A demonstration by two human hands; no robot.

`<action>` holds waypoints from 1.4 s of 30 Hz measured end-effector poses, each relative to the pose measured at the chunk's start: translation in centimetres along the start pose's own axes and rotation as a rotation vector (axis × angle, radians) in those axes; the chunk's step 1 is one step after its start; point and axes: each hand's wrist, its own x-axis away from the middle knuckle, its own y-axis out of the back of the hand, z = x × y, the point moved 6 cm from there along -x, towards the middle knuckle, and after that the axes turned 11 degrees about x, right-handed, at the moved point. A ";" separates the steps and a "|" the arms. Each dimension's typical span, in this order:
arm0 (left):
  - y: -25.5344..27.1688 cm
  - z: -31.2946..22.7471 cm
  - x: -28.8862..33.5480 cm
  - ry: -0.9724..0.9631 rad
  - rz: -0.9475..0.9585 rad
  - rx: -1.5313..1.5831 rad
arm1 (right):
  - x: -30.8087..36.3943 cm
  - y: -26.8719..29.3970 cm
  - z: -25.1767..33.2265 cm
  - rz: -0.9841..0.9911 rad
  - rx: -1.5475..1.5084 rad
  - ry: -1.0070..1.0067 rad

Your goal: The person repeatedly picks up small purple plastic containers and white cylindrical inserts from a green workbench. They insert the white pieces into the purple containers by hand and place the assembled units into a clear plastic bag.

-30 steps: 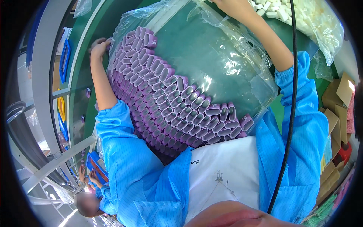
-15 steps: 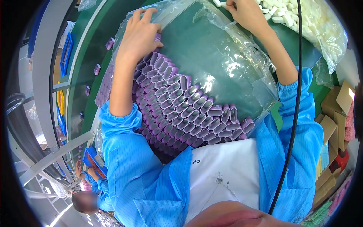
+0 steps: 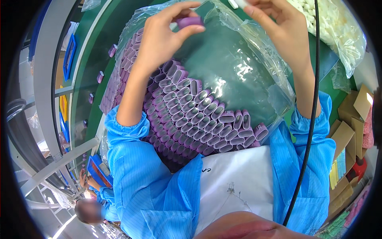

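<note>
Half a second ago our left hand reached over the far edge of the stacked casings; now it has lifted clear, thumb and fingers closed on one purple oval casing above the clear plastic sheet. Our right hand has drawn nearer, fingertips pinching a blurred white block — so both parts are in hand, still apart.

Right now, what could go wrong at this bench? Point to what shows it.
The left hand pinches a purple shell between its fingers; it might slip. The left forearm crosses over the packed purple shells and could topple some. The rightmost shell sits near the blue jacket, which might nudge it.
</note>
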 end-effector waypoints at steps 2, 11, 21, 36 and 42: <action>-1.1 -0.3 0.2 -0.030 -0.014 0.305 | 1.6 -0.1 1.2 0.068 -0.078 -0.069; -3.5 -2.0 2.0 0.004 -0.019 0.606 | 4.0 -1.0 2.9 -0.030 0.095 0.216; -3.7 -1.9 2.6 -0.092 -0.023 0.594 | 4.9 -1.4 3.5 -0.110 0.200 0.259; -4.2 -1.5 2.5 -0.053 0.067 0.775 | 5.1 -0.2 3.3 0.007 0.135 0.409; -4.9 -0.8 2.8 0.079 0.085 0.950 | 5.8 -0.2 3.1 -0.053 0.084 0.434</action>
